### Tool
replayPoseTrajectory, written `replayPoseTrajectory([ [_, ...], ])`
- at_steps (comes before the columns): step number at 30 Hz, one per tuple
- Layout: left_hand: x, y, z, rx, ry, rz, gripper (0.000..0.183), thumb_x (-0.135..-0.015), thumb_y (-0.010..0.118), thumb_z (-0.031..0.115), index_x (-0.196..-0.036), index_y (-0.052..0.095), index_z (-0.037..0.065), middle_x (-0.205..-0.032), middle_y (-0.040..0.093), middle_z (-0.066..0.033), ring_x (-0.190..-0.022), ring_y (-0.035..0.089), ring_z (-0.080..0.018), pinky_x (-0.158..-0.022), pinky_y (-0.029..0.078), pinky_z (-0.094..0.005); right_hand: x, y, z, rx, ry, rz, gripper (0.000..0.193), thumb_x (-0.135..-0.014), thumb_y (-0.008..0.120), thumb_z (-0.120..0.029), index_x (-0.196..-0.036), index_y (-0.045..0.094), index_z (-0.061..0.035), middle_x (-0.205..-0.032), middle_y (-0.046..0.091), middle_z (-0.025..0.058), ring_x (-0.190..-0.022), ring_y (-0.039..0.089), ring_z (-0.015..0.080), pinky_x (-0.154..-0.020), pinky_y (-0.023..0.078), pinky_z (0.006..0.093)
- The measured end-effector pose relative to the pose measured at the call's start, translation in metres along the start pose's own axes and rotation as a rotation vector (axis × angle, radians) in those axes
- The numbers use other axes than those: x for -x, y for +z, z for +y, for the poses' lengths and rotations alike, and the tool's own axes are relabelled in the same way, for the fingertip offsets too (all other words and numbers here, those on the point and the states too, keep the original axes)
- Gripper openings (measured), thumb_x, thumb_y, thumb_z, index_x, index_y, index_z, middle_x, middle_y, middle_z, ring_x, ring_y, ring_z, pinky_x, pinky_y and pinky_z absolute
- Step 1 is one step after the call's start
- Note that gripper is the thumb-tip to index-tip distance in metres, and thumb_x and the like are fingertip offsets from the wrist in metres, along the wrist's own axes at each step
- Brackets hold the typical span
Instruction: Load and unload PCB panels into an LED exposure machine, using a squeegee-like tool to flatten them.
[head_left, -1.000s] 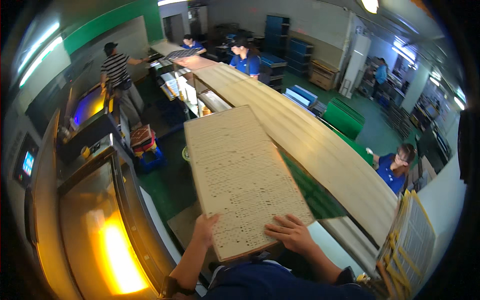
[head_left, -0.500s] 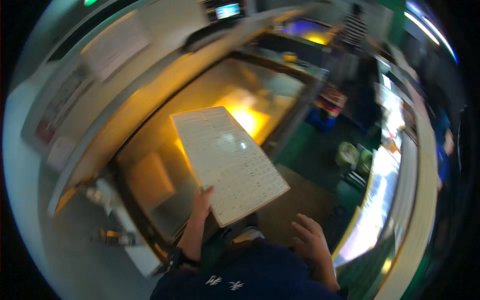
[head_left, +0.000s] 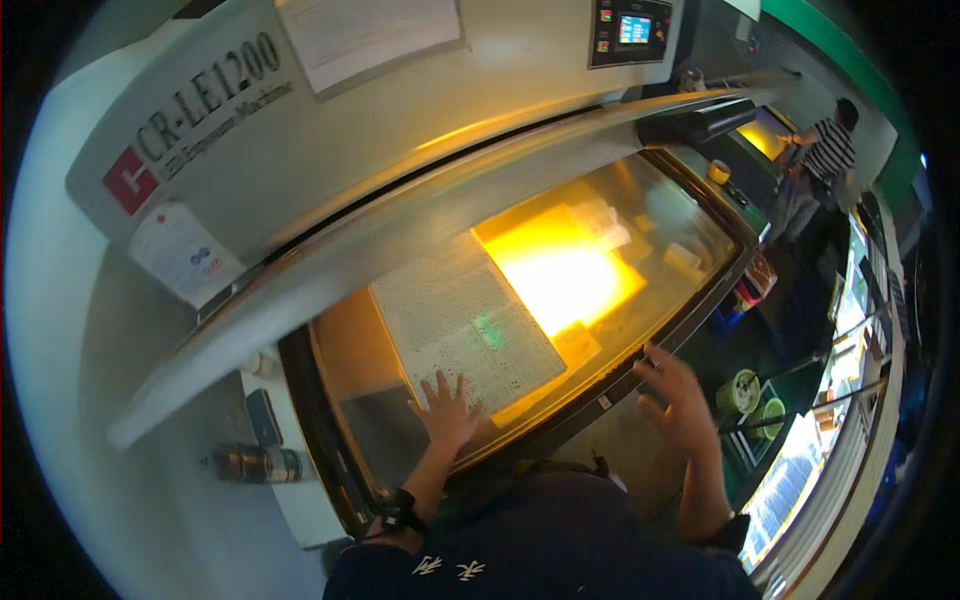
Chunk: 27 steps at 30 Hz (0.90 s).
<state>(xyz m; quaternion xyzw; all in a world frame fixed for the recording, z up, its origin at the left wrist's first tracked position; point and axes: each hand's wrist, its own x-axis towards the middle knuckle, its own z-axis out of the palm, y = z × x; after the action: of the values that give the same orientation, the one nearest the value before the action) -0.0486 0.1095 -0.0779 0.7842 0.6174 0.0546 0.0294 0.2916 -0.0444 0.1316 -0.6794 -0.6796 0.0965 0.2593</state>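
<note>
A pale rectangular panel [head_left: 455, 315] covered in rows of small dots lies flat on the glass bed of a large machine. My left hand [head_left: 448, 412] is on or just over the panel's near edge, fingers spread. To the right, my right hand [head_left: 680, 405] hovers beyond the bed's front frame with nothing in it, fingers apart and slightly bent. Bright yellow light shines up through the glass [head_left: 650, 275] right beside the panel. The machine's dark frame [head_left: 590, 400] runs along the near side.
Above the bed is the raised lid [head_left: 400, 235], with a control screen [head_left: 634, 30] behind. A bottle [head_left: 258, 464] and a phone [head_left: 263, 418] sit on a white ledge at left. Green buckets [head_left: 740, 392] and a lit light table [head_left: 790, 480] stand at right. Another person [head_left: 828, 150] works far right.
The panel, tilted and held up by my left hand before, now lies on the glass, and that hand's fingers have spread. My right hand has risen. The view has turned toward the machine.
</note>
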Motion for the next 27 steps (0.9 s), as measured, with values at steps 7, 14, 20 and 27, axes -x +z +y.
replayPoseTrajectory([
  [7, -0.009, -0.017, 0.000, 0.012, 0.004, -0.197, 0.077, -0.085, 0.054, 0.060, -0.147, 0.040, 0.016, -0.159, 0.015, -0.0203, -0.144, 0.012, -0.0478, -0.110, 0.006, -0.0710, -0.149, -0.131, -0.025, 0.356, -0.409, 0.724, 0.062, -0.076, 0.074, -0.015, -0.135, 0.055, -0.0122, -0.148, 0.041, 0.0161, -0.138, 0.037, 0.0347, -0.112, 0.030, 0.0455],
  [14, -0.014, 0.003, -0.005, -0.045, 0.067, -0.116, 0.081, -0.086, 0.056, 0.057, -0.152, 0.031, 0.018, -0.160, 0.013, -0.0177, -0.145, 0.012, -0.0468, -0.110, 0.006, -0.0701, -0.237, -0.179, -0.027, 0.396, -0.464, 0.745, 0.037, -0.061, 0.080, -0.028, -0.088, 0.065, -0.0075, -0.091, 0.064, 0.0123, -0.088, 0.061, 0.0342, -0.082, 0.047, 0.0460],
  [20, -0.007, -0.009, 0.014, -0.023, -0.027, -0.267, 0.084, -0.086, 0.062, 0.048, -0.153, 0.024, 0.015, -0.161, 0.010, -0.0164, -0.146, 0.008, -0.0459, -0.112, 0.008, -0.0676, -0.184, -0.143, -0.001, 0.407, -0.407, 0.681, 0.030, -0.062, 0.077, -0.030, -0.080, 0.063, -0.0100, -0.086, 0.063, 0.0105, -0.093, 0.059, 0.0329, -0.089, 0.044, 0.0445],
  [27, 0.046, -0.056, 0.103, 0.525, 0.038, -0.697, 0.059, -0.088, 0.066, 0.040, -0.132, 0.052, 0.003, -0.135, 0.053, -0.0247, -0.127, 0.050, -0.0341, -0.105, 0.041, -0.0385, -0.042, -0.063, 0.063, 0.498, -0.102, -0.009, 0.046, -0.068, 0.076, -0.023, -0.111, 0.066, -0.0092, -0.117, 0.061, 0.0143, -0.117, 0.053, 0.0341, -0.104, 0.039, 0.0480],
])
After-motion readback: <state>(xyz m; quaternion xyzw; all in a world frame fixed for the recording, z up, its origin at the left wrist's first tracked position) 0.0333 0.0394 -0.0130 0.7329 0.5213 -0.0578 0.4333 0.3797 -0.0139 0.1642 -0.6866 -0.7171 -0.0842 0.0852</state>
